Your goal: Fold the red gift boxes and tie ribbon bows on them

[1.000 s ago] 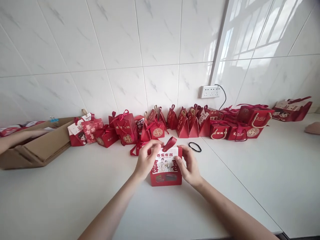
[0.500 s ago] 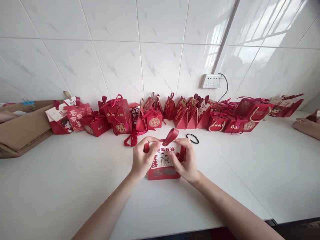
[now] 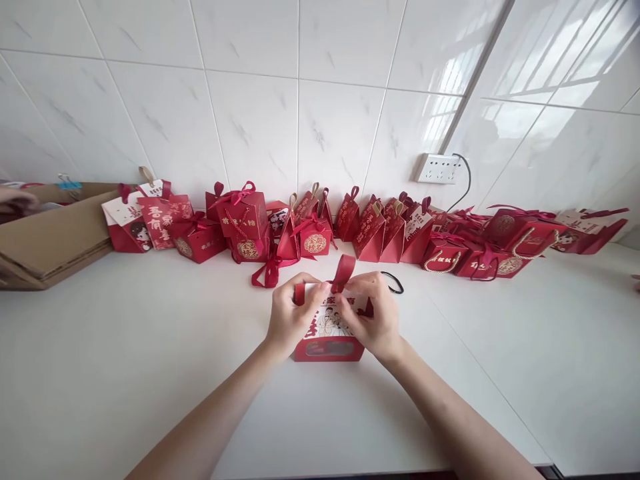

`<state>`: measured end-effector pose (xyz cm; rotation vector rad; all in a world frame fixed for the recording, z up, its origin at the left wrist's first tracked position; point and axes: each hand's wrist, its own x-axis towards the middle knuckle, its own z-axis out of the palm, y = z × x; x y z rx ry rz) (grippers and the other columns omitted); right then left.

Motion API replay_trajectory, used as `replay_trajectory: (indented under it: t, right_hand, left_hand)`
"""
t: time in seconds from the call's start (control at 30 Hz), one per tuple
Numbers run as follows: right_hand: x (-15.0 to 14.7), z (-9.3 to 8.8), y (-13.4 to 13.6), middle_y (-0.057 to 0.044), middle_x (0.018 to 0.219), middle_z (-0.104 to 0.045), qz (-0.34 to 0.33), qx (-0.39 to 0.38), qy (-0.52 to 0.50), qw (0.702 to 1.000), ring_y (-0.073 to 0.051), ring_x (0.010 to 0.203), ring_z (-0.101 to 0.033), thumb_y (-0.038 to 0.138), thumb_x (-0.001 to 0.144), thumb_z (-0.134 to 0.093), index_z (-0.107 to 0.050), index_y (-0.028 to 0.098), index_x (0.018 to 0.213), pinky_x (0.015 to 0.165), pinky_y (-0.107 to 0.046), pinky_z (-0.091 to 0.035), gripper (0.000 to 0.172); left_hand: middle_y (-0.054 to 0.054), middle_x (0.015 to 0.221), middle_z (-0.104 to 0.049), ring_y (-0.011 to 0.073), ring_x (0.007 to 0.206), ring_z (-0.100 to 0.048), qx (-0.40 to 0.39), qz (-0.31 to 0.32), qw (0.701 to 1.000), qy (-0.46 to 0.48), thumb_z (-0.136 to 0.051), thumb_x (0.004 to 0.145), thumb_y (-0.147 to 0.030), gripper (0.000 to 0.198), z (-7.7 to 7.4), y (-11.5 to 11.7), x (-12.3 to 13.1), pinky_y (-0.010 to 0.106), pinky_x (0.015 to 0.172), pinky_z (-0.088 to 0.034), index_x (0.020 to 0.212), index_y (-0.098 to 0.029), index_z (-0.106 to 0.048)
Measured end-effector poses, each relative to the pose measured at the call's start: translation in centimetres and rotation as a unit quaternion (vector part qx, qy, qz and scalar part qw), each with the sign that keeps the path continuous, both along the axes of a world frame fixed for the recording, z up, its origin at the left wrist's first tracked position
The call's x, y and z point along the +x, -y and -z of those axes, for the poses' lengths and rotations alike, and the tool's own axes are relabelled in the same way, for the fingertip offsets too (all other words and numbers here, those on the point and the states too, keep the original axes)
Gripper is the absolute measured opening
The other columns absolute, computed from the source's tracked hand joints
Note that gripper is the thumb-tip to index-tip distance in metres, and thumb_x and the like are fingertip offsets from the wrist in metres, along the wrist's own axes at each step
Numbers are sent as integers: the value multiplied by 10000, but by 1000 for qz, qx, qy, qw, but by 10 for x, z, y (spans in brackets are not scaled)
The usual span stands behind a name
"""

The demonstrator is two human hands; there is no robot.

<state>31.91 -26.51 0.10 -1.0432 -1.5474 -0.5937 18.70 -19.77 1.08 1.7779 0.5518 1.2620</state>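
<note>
A red and white gift box (image 3: 330, 350) stands upright on the white table in front of me, with printed figures, red lettering and a clear window low on its front. A red ribbon loop (image 3: 344, 272) rises from its top edge. My left hand (image 3: 295, 313) grips the top left of the box, thumb on the front and fingers behind. At the top right, my right hand (image 3: 375, 313) is closed with thumb and fingers by the base of the ribbon. The fingers hide part of the lettering and the box's upper corners.
Several red gift boxes (image 3: 245, 223) line the tiled wall, with more at the right (image 3: 530, 230). A cardboard box (image 3: 60, 237) lies at the left, another person's hand (image 3: 17, 200) over it. A black band (image 3: 395, 283) lies behind my right hand. A power strip (image 3: 440, 169) hangs on the wall.
My right hand has moved in to the ribbon's base, and the loop stands more upright. The view has shifted. Another person's hand now shows at the left; the one at the right is almost out of view.
</note>
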Motion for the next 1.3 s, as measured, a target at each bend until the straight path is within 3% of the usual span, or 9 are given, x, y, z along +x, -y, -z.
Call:
replay_trajectory:
  t: [0.27, 0.73, 1.0, 1.3]
  right_hand:
    - [-1, -2, 4, -31, 816, -563, -1, 7, 28, 1000, -156, 710, -577, 106, 868, -559, -543, 244, 1085, 543, -282, -495, 257]
    - [0, 0, 5, -54, 941, -520, 5, -21, 38, 999, -177, 829, -600, 79, 908, -473, -551, 315, 1219, 643, -313, -539, 399]
    - [-1, -2, 5, -46, 892, -528, 3, -6, 31, 1000, -168, 784, -588, 81, 893, -506, -552, 265, 1088, 609, -303, -524, 272]
    - [1, -1, 6, -47, 901, -505, -22, -27, 24, 999, -162, 796, -565, 44, 876, -496, -565, 242, 1057, 620, -297, -505, 277]
  left_hand:
    - [-22, 567, -594, 115, 511, -539, -23, 50, 998, -7, -636, 728, -327, 161, -2, 4, -4, 204, 489, -438, 758, -173, -595]
    - [-35, 530, -569, 96, 467, -493, -22, 27, 999, -13, -622, 723, -331, 155, -4, 4, 0, 190, 444, -406, 718, -175, -619]
    - [-38, 530, -561, 95, 475, -493, -17, 26, 999, -12, -630, 723, -320, 152, -4, 4, 0, 186, 450, -407, 681, -179, -591]
    - [-45, 516, -539, 96, 469, -485, -15, 27, 999, -19, -622, 741, -332, 160, 0, 4, 0, 186, 449, -409, 699, -183, -583]
